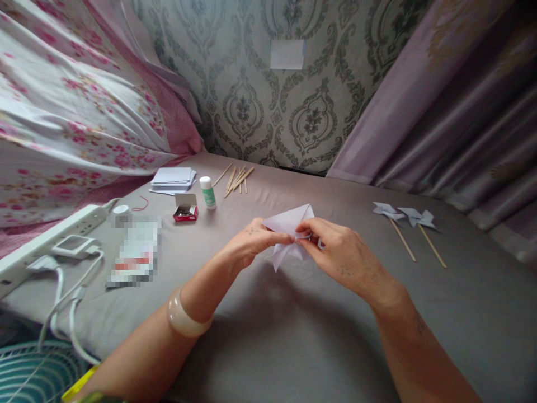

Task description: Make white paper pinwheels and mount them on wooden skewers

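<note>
My left hand [250, 242] and my right hand [335, 252] meet over the grey surface [293, 336], both pinching a folded piece of pale paper [289, 221]. The paper's points stick up behind my fingers and hang down below them. My left fingers press on its middle from the left. My right thumb and fingers close on it from the right. A pale bangle sits on my left wrist.
Two finished paper pinwheels on sticks [403, 224] lie at the right. A glue stick [207, 192], a small red box [185, 208], loose wooden sticks [235, 179] and a paper stack [173, 179] lie behind. A power strip [54, 232] with cables lies left.
</note>
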Demonstrator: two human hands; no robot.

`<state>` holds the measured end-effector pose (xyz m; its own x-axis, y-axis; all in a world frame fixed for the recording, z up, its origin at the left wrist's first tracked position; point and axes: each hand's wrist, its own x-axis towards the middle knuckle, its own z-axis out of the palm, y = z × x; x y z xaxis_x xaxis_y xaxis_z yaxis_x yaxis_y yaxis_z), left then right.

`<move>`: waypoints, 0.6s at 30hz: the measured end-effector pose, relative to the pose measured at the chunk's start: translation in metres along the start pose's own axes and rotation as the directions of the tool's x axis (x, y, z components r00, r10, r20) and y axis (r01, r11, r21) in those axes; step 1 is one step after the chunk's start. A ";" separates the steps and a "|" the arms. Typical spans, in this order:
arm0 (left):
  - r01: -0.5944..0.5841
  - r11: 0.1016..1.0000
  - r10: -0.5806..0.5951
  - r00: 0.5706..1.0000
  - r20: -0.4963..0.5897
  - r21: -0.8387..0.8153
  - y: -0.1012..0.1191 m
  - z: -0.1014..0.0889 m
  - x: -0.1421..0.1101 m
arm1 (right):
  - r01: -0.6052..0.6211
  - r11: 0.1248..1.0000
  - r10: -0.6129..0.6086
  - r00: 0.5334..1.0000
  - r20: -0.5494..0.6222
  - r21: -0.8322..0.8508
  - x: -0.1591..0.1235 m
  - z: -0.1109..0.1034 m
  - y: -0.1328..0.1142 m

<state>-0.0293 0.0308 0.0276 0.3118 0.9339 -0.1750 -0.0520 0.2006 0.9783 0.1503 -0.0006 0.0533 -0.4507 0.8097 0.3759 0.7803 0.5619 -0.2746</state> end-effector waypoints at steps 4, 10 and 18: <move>0.002 1.000 -0.002 1.000 -0.004 -0.004 0.000 0.000 0.000 | -0.003 1.000 0.003 1.000 -0.014 -0.009 0.000 0.000 0.000; -0.036 0.999 0.035 0.999 0.007 0.007 -0.003 0.000 0.002 | -0.024 0.999 0.023 0.999 -0.028 -0.033 0.001 -0.002 -0.003; -0.083 0.993 0.077 0.994 0.076 0.086 0.002 0.006 -0.004 | -0.094 0.991 0.088 0.994 -0.062 -0.096 0.000 0.001 -0.003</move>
<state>-0.0248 0.0258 0.0309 0.3777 0.9215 -0.0906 0.0042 0.0962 0.9954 0.1476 -0.0017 0.0534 -0.3528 0.8439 0.4041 0.8569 0.4648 -0.2227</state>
